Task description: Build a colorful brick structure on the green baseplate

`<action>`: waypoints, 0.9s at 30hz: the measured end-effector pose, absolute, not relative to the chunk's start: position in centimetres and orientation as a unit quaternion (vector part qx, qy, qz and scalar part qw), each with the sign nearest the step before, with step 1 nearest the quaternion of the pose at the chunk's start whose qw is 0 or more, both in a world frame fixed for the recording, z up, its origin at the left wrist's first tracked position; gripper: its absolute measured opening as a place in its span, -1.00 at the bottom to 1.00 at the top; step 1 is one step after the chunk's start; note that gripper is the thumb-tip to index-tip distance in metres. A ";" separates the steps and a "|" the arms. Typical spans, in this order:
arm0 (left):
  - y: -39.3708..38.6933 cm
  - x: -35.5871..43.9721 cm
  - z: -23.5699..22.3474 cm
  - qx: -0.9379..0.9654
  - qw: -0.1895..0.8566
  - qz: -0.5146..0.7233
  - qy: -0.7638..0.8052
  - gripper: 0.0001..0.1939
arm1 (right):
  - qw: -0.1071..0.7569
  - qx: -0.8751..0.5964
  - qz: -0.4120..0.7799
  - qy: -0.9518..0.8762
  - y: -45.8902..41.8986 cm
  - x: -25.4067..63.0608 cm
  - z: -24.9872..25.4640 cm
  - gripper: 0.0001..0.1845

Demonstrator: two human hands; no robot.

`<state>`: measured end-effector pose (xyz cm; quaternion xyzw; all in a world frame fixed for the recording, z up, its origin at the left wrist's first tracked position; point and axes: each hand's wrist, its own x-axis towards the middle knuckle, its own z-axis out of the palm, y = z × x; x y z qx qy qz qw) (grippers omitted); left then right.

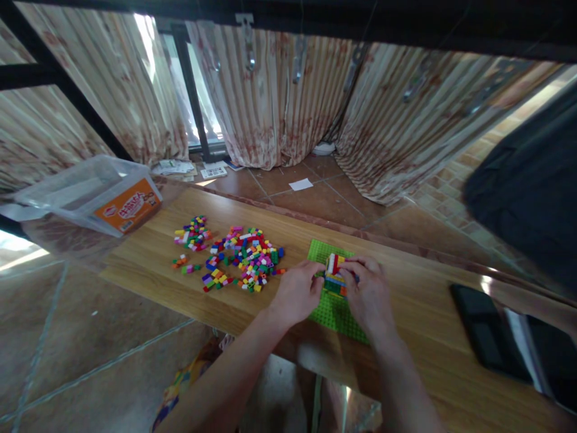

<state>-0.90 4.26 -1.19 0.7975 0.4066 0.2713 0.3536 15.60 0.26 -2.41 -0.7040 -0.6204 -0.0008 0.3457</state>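
Note:
A small building of toy bricks (334, 281) in white, red, yellow, blue, green and orange stands on a bright green studded baseplate (336, 313). At its left side, my left hand (298, 293) has thumb and index finger pinched together; what lies between them is too small to make out. My right hand (367, 287) is closed around the building's right side, with fingertips on its top and front. Those fingers cover part of the red and yellow upper bricks.
Loose coloured bricks (252, 255) lie in a spread pile left of the baseplate, with a smaller heap (193, 234) beyond. A clear plastic box (90, 189) with an orange label stands at the table's left end. On the right lie a black phone-like device (489, 331) and another dark object (552, 355).

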 end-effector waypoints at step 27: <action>3.6 -0.7 -1.7 0.840 0.351 0.247 0.332 -0.53 | 0.252 -0.684 -0.037 -0.684 0.4 15.8 -1.6 -0.69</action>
